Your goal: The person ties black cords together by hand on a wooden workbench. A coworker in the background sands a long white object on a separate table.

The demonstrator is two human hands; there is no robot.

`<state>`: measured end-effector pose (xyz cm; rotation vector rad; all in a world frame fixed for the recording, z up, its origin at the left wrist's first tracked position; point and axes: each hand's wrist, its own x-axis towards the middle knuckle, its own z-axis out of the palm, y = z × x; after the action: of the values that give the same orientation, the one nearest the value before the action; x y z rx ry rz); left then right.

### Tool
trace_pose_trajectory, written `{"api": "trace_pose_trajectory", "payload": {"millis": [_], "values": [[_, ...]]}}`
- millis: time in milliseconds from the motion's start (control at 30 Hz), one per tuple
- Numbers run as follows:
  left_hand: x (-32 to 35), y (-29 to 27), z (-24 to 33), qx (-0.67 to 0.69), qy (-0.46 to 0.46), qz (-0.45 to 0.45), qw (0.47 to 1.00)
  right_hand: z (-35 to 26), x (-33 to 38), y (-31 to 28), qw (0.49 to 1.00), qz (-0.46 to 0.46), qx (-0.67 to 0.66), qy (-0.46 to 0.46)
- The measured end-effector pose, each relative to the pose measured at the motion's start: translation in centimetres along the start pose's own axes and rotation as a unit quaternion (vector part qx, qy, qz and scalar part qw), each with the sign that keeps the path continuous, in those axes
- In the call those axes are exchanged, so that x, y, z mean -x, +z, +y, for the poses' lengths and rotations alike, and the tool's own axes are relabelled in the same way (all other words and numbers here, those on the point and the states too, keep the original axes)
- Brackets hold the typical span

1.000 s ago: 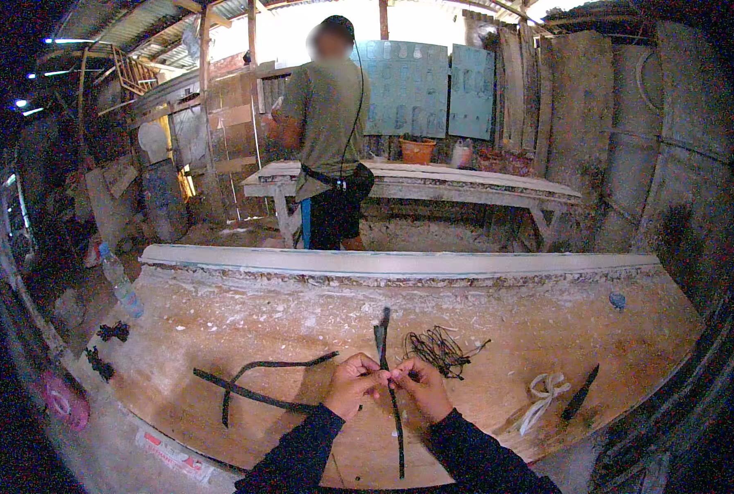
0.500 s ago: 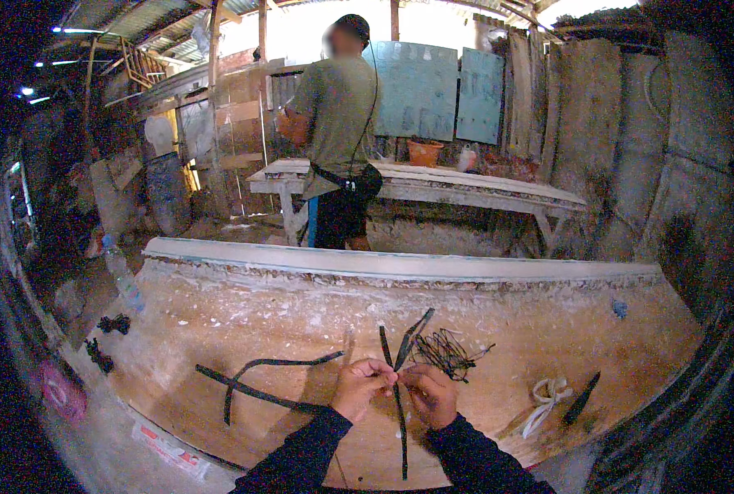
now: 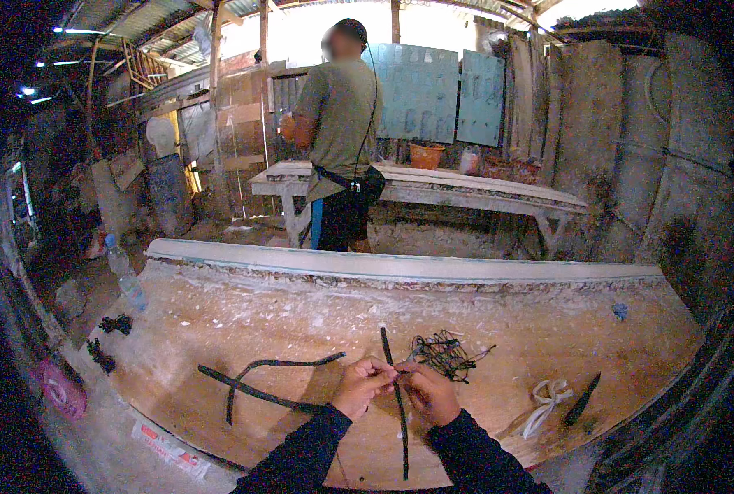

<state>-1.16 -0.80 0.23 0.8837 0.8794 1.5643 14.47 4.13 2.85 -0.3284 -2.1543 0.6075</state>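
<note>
Head view | black strip lies near-to-far on the board | both hands' grip pinches it

This is a rough, open-sided workshop under a corrugated metal roof, with timber posts and plank walls around a dirt floor. A broad, dusty wooden slab serves as the near bench, strewn with black strips and tangled wire. Farther back, another person stands at a worn wooden table.
</note>
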Motion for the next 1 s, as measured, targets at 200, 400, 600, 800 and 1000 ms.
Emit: {"api": "trace_pose_trajectory", "payload": {"millis": [200,400,600,800,1000], "values": [[0.3,0.4,0.4,-0.008,-0.006,0.024,1.000,1.2,0.2,0.2,0.998,0.014,-0.048,0.039],[0.3,0.6,-0.1,-0.126,0.056,0.057,0.989,1.1,0.3,0.4,1.000,0.007,0.009,0.028],[0.4,1.4,-1.1,-0.403,0.261,0.096,0.872,1.0,0.6,0.8,0.997,0.054,0.032,0.040],[0.8,2.2,-1.5,-0.340,0.270,0.104,0.895,0.9,0.6,1.6,0.967,0.109,-0.154,0.169],[0.7,1.2,-2.0,-0.370,0.307,0.051,0.875,0.0,-0.1,0.8,0.802,0.069,-0.488,0.338]]}}
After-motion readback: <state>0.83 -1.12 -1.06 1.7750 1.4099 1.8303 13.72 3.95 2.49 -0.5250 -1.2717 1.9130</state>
